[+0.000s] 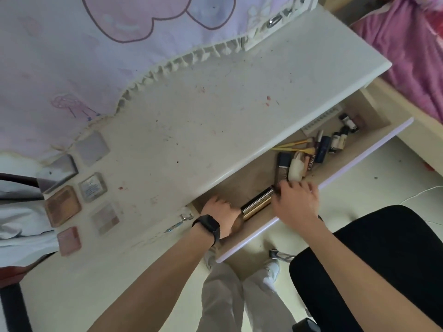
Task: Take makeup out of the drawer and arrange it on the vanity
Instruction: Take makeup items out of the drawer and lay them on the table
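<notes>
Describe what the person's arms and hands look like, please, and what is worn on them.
No sleeves are in view. The left hand has a black band round its wrist, with a dark rectangular face, like a smartwatch. The right hand wears nothing that I can make out. Whether either hand has a ring is too small to tell.

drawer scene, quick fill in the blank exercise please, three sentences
The left hand and right hand touch metallic tubes inside the ___.
The black band is on the ___ wrist.
The square compacts lie on the ___.
Missing: drawer; left; vanity.
</notes>
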